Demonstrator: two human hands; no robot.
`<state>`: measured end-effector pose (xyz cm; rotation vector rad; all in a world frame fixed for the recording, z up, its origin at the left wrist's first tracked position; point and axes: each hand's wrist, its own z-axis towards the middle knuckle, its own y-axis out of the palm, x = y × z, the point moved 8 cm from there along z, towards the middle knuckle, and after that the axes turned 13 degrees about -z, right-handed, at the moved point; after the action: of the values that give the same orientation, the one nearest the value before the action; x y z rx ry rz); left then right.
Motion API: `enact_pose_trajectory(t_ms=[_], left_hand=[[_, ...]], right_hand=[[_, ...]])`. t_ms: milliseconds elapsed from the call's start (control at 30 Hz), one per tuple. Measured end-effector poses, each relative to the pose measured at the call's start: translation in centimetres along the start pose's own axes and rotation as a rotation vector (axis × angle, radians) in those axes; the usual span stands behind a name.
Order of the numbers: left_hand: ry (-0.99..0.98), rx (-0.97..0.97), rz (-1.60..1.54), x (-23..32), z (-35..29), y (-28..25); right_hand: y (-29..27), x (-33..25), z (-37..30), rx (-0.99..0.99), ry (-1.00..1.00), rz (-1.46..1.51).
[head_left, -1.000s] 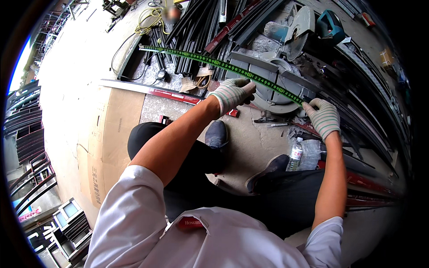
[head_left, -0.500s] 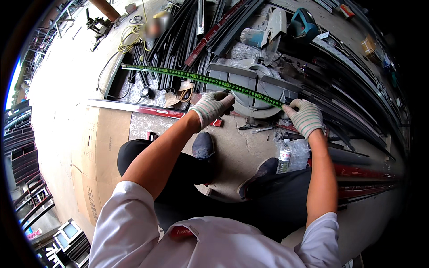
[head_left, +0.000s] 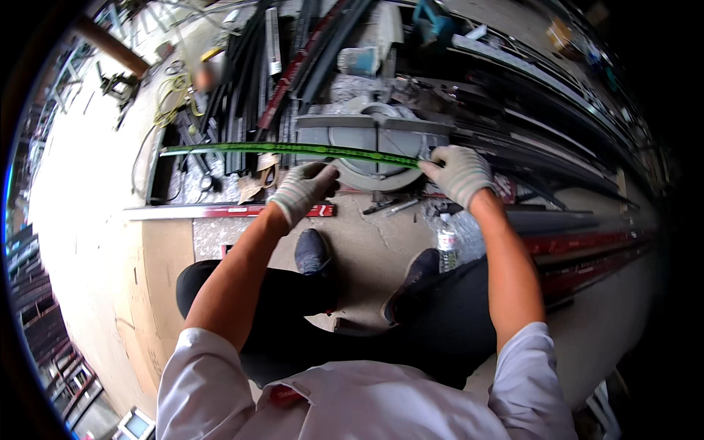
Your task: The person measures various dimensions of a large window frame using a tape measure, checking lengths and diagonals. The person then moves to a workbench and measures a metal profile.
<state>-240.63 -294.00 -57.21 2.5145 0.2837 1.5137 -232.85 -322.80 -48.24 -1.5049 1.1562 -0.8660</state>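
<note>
Both gloved hands are on a long green strip [head_left: 293, 149], a thin flat length with dark markings along it, and it lies almost level across the view, its long axis running from the person's left to their right. The landmark here is the grey saw base [head_left: 370, 143], round-tabled and sitting on the floor ahead of the person's feet. The strip crosses right over the front of that base.

The right hand [head_left: 458, 172] sits at the right edge of the saw base, fingers curled and closed around the strip's right end. That end points off toward the dark metal profiles [head_left: 557, 158] lying to the right of the base. The left hand [head_left: 304, 189] is just in front of the base's left corner, fingers bent and pinching the strip from below, roughly two thirds of the way along it. From there the strip runs on free, well out to the left of the base, over the bundle of black bars [head_left: 242, 88], and its far tip ends left of the base above a pale slab edge. It bows slightly upward in the middle, though the lens bends straight lines too, so how much is real I cannot tell.

In front of the base lies a red level [head_left: 293, 211], flat on the floor, parallel to the strip. A clear plastic bottle [head_left: 446, 248] stands near the base's right front, beside the person's right shoe [head_left: 411, 282]. The left shoe [head_left: 312, 251] is planted directly before the base.
</note>
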Motion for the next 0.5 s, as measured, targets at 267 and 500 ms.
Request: enact_pose_trajectory(t_ms=[267, 500], left_hand=[[0.026, -0.063, 0.108, -0.5, 0.5, -0.7], [0.060, -0.052, 0.212, -0.6, 0.8, -0.2]], right_hand=[[1.3, -0.2, 0.5, -0.034, -0.033, -0.022], [1.3, 0.1, -0.2, -0.094, -0.020, -0.039]])
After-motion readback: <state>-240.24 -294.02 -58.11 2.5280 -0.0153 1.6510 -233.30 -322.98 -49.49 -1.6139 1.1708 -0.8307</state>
